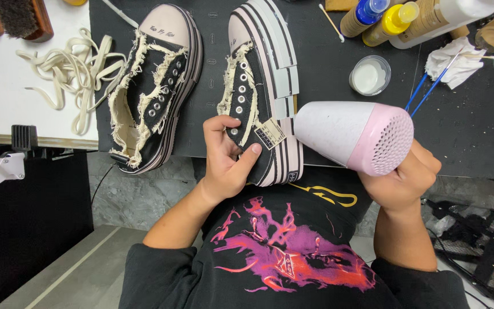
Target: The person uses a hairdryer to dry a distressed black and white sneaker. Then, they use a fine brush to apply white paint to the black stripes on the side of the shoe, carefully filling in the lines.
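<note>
At the edge of a black work mat (327, 63), we grip the heel end of a black canvas platform sneaker with frayed cream edging and a striped white sole (261, 86) in our left hand (227, 160), fingers curled around the collar and thumb pressed on the side wall; our right hand (404, 177) is closed around the handle of a pink-and-white hair dryer (353, 134), its nozzle aimed at that shoe's sole; the shoe lies tipped on its side, heel hanging over the mat's near edge; as we judge it, the drying is under way on this shoe, while the matching second sneaker (155, 86) sits upright and untouched just to its left; both shoes are unlaced, so relacing remains. By count: two sneakers; one dryer; a loose heap of cream laces (67, 71) on a white board, the number of strands unclear; one small round tub of white liquid (370, 74); two thin blue-handled brushes (427, 88) resting on a crumpled white tissue; one cotton swab (331, 23); several bottles at the far edge, among them a blue-capped (367, 11) and a yellow-capped one (395, 20); one brown-bristled shoe brush (15, 17).
</note>
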